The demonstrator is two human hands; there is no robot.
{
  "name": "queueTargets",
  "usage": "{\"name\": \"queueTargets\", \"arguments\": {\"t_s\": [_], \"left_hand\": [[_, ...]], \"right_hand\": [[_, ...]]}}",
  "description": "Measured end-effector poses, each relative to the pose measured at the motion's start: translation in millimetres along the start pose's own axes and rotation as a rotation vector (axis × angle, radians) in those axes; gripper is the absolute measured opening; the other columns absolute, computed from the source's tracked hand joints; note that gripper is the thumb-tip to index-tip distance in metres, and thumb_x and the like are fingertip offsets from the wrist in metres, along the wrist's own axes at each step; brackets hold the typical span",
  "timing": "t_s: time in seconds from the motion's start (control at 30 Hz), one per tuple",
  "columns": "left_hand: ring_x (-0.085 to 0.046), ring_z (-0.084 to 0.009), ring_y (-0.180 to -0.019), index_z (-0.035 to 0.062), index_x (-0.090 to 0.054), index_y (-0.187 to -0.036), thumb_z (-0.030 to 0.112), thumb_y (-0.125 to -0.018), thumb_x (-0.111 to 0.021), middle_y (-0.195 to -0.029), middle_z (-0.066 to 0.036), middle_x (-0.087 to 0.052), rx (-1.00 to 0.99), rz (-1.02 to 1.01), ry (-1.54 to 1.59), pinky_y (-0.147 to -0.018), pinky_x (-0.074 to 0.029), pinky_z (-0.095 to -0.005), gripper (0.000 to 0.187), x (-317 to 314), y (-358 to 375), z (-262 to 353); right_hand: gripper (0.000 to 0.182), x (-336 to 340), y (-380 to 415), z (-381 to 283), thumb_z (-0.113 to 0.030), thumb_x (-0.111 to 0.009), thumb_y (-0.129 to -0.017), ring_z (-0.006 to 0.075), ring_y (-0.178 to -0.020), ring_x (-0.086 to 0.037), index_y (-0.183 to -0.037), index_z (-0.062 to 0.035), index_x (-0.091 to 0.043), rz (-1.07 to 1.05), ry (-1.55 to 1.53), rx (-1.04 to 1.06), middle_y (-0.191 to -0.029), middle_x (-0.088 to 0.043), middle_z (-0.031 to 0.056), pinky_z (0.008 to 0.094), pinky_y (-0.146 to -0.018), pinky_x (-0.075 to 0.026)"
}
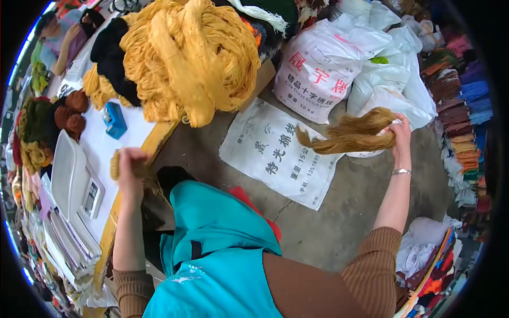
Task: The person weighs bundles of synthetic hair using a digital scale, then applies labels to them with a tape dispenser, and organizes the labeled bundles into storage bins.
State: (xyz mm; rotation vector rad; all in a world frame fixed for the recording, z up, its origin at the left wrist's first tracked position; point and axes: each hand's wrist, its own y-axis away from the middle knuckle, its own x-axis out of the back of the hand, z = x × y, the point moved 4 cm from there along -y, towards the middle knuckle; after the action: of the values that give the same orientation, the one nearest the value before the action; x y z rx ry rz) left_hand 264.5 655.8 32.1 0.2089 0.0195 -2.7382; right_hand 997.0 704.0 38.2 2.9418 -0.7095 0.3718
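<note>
My right hand (401, 130), stretched out to the right, is closed on one end of a golden-brown skein of thread (355, 133). The skein's loose end points left, above a printed white sack lying flat (281, 151). Near the table edge, my left hand (132, 161) is closed and a little blurred. Yellowish-brown thread (115, 165) pokes out beside its fingers, and strands hang below it. A blue tape dispenser (115, 121) stands on the table just beyond that hand.
A big heap of mustard yarn (191, 58) covers the table's far end. A white scale with a tray (74, 177) is at left. Full white bags (318, 69) stand on the floor. Stacked coloured yarn (469, 127) lines the right. Another person (63, 40) is at upper left.
</note>
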Motion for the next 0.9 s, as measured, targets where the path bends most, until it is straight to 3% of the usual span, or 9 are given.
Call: {"name": "queueTargets", "arguments": {"t_s": [0.1, 0.33, 0.5, 0.63, 0.7, 0.73, 0.77, 0.83, 0.9], "left_hand": [[-0.027, -0.0049, -0.043, 0.0096, -0.049, -0.085, 0.028, -0.104, -0.041, -0.059, 0.004, -0.034, 0.203, -0.109, 0.476, -0.039, -0.019, -0.0221, 0.027, 65.1, 33.0, 38.1], [-0.029, -0.0078, -0.041, 0.0052, -0.046, -0.087, 0.024, -0.107, -0.031, -0.057, 0.001, -0.032, 0.132, -0.065, 0.863, -0.041, -0.025, -0.0231, 0.031, 197.9, 127.7, 120.2], [-0.032, -0.0068, -0.043, 0.0097, -0.044, -0.08, 0.025, -0.107, -0.03, -0.056, 0.003, -0.033, 0.043, -0.053, 0.886, -0.042, -0.028, -0.0229, 0.034, 191.7, 158.7, 149.3], [-0.036, -0.0066, -0.045, 0.0062, -0.048, -0.09, 0.027, -0.107, -0.031, -0.061, 0.003, -0.037, 0.017, -0.144, 1.047, -0.044, -0.031, -0.0224, 0.032, 195.9, 150.3, 138.2], [-0.037, -0.0061, -0.045, 0.0044, -0.057, -0.092, 0.028, -0.105, -0.037, -0.059, 0.004, -0.038, 0.076, -0.147, 1.092, -0.043, -0.03, -0.0208, 0.033, 192.2, 149.0, 137.1], [-0.038, -0.0062, -0.045, 0.005, -0.057, -0.093, 0.03, -0.105, -0.038, -0.059, 0.004, -0.039, 0.099, -0.132, 1.108, -0.042, -0.031, -0.0207, 0.033, 190.4, 152.7, 138.7], [-0.038, -0.0068, -0.044, 0.0052, -0.057, -0.094, 0.031, -0.104, -0.039, -0.058, 0.003, -0.039, 0.134, -0.144, 1.088, -0.041, -0.031, -0.021, 0.033, 187.5, 157.6, 142.7], [-0.039, -0.0102, -0.041, 0.0045, -0.057, -0.098, 0.035, -0.104, -0.037, -0.058, 0.001, -0.042, 0.207, -0.183, 1.088, -0.036, -0.031, -0.0224, 0.037, 180.8, 169.6, 143.9], [-0.043, -0.0135, -0.039, 0.0027, -0.057, -0.104, 0.037, -0.105, -0.032, -0.058, -0.002, -0.046, 0.237, -0.263, 1.018, -0.035, -0.034, -0.023, 0.042, 165.0, 185.6, 150.9]], "right_hand": [[0.04, 15.9, -15.6, 23.6, -0.001, -0.058, -0.08, 0.011, -0.079, -0.056, -0.12, -0.0044, -0.057, 0.134, 0.021, -0.052, -0.091, -0.061, 0.005, 0.0246, -0.07, -0.046], [0.035, 24.4, -47.4, 80.3, -0.011, -0.063, -0.084, 0.0165, -0.091, -0.059, -0.117, -0.002, -0.057, 0.237, 0.349, 0.036, -0.106, -0.061, 0.0087, 0.0297, -0.081, -0.05], [0.04, -58.1, -20.8, 102.5, -0.016, -0.065, -0.083, 0.0263, -0.1, -0.058, -0.118, 0.0019, -0.056, 0.117, 0.594, 0.169, -0.109, -0.062, 0.0142, 0.0364, -0.091, -0.046], [0.047, -180.0, 28.1, 184.4, -0.011, -0.063, -0.078, 0.0356, -0.106, -0.057, -0.121, 0.0035, -0.052, -0.281, 0.85, 0.467, -0.111, -0.059, 0.0222, 0.0393, -0.096, -0.044], [0.049, -288.6, 129.9, 117.4, -0.018, -0.069, -0.074, 0.0413, -0.094, -0.064, -0.116, 0.0044, -0.059, -0.797, 1.028, 0.379, -0.107, -0.065, 0.0249, 0.0422, -0.087, -0.05], [0.051, -333.1, 169.6, 90.4, -0.019, -0.07, -0.074, 0.0388, -0.101, -0.063, -0.118, 0.0043, -0.061, -0.729, 0.972, 0.352, -0.114, -0.063, 0.0263, 0.0398, -0.091, -0.049], [0.05, -377.7, 188.0, 92.3, -0.019, -0.069, -0.077, 0.0367, -0.108, -0.061, -0.121, 0.0034, -0.06, -0.839, 0.823, 0.479, -0.117, -0.062, 0.0259, 0.037, -0.095, -0.047], [0.054, -467.7, 288.2, -4.7, -0.014, -0.069, -0.083, 0.0299, -0.123, -0.054, -0.132, 0.0021, -0.052, -1.18, 0.262, 0.213, -0.133, -0.055, 0.0207, 0.0389, -0.103, -0.043], [0.068, -514.5, 398.2, -131.7, -0.014, -0.073, -0.079, 0.028, -0.129, -0.049, -0.139, 0.0002, -0.044, -1.434, -0.168, 0.443, -0.139, -0.051, 0.0178, 0.0389, -0.107, -0.04]]}}
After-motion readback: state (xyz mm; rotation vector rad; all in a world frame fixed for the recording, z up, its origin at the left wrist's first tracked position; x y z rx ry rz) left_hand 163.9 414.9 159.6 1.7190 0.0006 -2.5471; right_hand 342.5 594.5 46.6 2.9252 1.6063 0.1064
